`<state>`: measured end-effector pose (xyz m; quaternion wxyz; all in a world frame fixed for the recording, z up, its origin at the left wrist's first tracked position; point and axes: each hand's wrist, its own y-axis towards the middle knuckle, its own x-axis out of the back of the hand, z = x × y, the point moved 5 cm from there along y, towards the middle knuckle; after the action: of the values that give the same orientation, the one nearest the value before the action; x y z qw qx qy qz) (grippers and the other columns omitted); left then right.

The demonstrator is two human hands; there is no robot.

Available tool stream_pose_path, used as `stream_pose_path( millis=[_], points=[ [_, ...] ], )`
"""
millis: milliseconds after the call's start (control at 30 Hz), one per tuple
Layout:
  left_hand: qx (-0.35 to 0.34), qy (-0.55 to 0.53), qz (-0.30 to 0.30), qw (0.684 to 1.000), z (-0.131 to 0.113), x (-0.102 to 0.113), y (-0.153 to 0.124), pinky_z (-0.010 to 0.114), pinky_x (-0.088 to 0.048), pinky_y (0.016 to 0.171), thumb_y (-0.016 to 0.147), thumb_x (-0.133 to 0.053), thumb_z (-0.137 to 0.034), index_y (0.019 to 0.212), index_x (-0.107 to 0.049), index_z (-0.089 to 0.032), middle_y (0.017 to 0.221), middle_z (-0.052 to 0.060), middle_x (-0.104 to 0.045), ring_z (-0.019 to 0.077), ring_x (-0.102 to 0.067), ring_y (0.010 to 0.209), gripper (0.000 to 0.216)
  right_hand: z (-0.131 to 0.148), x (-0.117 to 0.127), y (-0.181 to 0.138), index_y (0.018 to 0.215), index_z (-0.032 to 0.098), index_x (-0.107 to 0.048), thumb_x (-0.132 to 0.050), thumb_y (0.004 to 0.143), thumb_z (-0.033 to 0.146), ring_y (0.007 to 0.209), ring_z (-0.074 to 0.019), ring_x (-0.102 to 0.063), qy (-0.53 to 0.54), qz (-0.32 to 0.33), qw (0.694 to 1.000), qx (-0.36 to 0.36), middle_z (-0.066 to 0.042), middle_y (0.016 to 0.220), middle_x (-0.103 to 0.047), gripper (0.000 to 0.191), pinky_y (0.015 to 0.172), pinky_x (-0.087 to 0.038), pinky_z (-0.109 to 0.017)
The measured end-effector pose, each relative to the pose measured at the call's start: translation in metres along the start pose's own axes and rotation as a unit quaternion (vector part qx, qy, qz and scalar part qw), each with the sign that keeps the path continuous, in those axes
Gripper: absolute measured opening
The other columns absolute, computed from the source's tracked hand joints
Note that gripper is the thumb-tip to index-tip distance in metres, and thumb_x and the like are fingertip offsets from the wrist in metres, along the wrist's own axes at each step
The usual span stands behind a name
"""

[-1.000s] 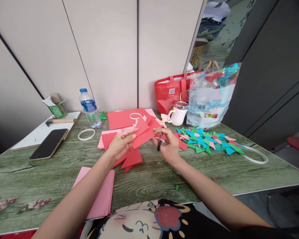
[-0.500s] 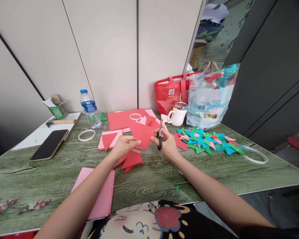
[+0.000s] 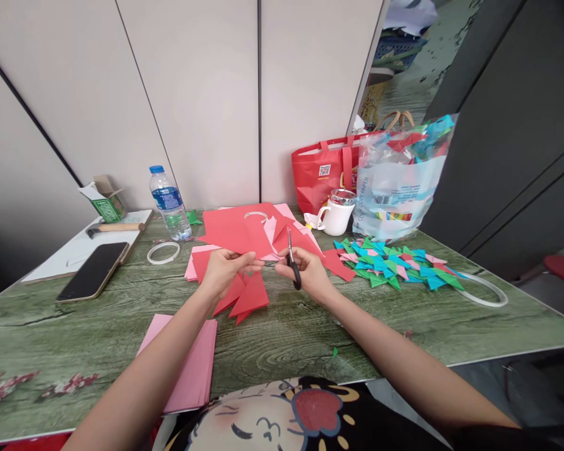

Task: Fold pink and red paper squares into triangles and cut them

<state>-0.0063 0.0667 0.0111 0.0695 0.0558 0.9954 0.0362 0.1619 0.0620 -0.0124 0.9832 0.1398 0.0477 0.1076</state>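
My left hand pinches the near edge of a red paper sheet held up over the table. My right hand grips black-handled scissors, blades pointing up into the red sheet beside the left hand. Under my hands lie cut red triangles on the green wood-grain table. More red and pink sheets are stacked just beyond.
A pink paper stack lies near left. A phone, tape ring, water bottle and hammer sit left. A white mug, red bag, plastic bag and folded coloured pieces sit right.
The red sheet has been turned and lifted higher. The scissors moved left and now point up into the sheet, closer to my left hand.
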Motion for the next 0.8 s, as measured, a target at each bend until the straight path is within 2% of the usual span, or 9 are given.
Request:
stream_pose_path(
  millis=[167,267,467,633,800],
  points=[
    [-0.025,-0.059,-0.086,0.994,-0.008,0.009,0.001,0.027,-0.053,0.060,0.055,-0.076,-0.023,0.069,-0.066,-0.008,0.064,0.009,-0.069,0.0160,-0.064,0.053,0.023,-0.007,-0.016,-0.007,0.089,0.016,-0.058,-0.072,0.059,0.035,0.060,-0.0096,-0.053,-0.028,0.130,0.989,-0.071,0.002,0.069,-0.058,0.038,0.059,-0.041,-0.023],
    [-0.027,-0.080,-0.086,0.993,-0.009,0.007,0.000,0.025,-0.053,0.057,0.055,-0.076,-0.021,0.069,-0.066,-0.007,0.062,0.008,-0.068,0.0145,-0.063,0.052,0.023,-0.008,-0.022,-0.010,0.090,0.014,-0.058,-0.073,0.058,0.035,0.062,-0.0108,-0.054,-0.034,0.172,0.980,-0.092,0.001,0.069,-0.059,0.042,0.062,-0.042,-0.025],
    [-0.020,-0.083,-0.051,0.995,-0.005,-0.001,-0.003,0.024,-0.051,0.056,0.054,-0.076,-0.021,0.067,-0.066,-0.007,0.060,0.007,-0.067,0.0144,-0.062,0.054,0.022,-0.010,-0.024,-0.011,0.093,0.013,-0.058,-0.075,0.057,0.034,0.066,-0.0109,-0.054,-0.013,0.193,0.976,-0.104,0.001,0.071,-0.058,0.046,0.066,-0.042,-0.026],
    [0.020,-0.057,-0.016,0.998,0.000,-0.009,-0.005,0.025,-0.050,0.055,0.053,-0.076,-0.023,0.065,-0.066,-0.007,0.059,0.008,-0.067,0.0134,-0.060,0.051,0.022,-0.012,-0.024,-0.012,0.094,0.013,-0.059,-0.074,0.058,0.037,0.062,-0.0095,-0.051,-0.019,0.196,0.974,-0.108,0.002,0.069,-0.055,0.046,0.062,-0.040,-0.024],
    [0.024,-0.060,-0.003,0.998,0.002,-0.012,-0.007,0.027,-0.051,0.058,0.053,-0.076,-0.024,0.066,-0.066,-0.008,0.061,0.007,-0.068,0.0146,-0.062,0.052,0.024,-0.013,-0.025,-0.012,0.093,0.013,-0.060,-0.073,0.058,0.038,0.060,-0.0093,-0.050,-0.017,0.198,0.974,-0.110,0.002,0.067,-0.054,0.045,0.060,-0.040,-0.025]
  ],
)
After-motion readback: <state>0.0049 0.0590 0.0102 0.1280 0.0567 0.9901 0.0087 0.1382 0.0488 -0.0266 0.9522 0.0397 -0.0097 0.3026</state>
